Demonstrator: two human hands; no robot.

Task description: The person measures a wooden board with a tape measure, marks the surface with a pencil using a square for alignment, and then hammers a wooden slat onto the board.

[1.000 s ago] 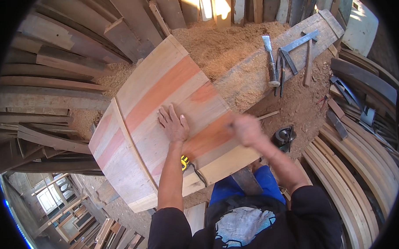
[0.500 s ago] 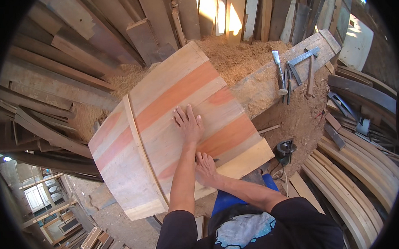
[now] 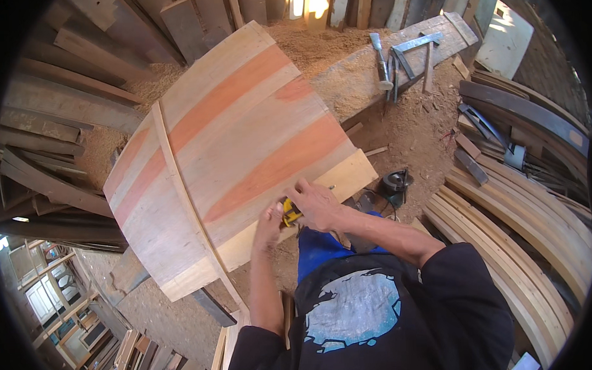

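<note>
Orange-striped wooden panel (image 3: 242, 131): fills the middle, its support mostly hidden; weight leaned on the near edge might tip or slide it.
Batten (image 3: 173, 164): crosses the panel's left part, lower end running past the near edge beside the left forearm (image 3: 265, 287); an elbow could knock it askew.
Left hand (image 3: 268, 226): closed about the left side of the tape measure (image 3: 290, 213).
Tape measure: between the hands, over the panel's pale near edge; a loose grip might drop it. Whether the blade is out cannot be told; if so, a released lock could whip it against fingers.
Right hand (image 3: 315, 205): clasped on the tape measure from the right, hands nearly meeting; a thin dark tip (image 3: 332, 187), perhaps a pencil, pokes out beyond and could leave a stray mark.
Chisel (image 3: 380, 61): on the plank (image 3: 354, 85), near the metal square (image 3: 416, 42); a bump might send it off.
Dark power tool (image 3: 395, 181): on the ground; a careless foot could strike it.
</note>
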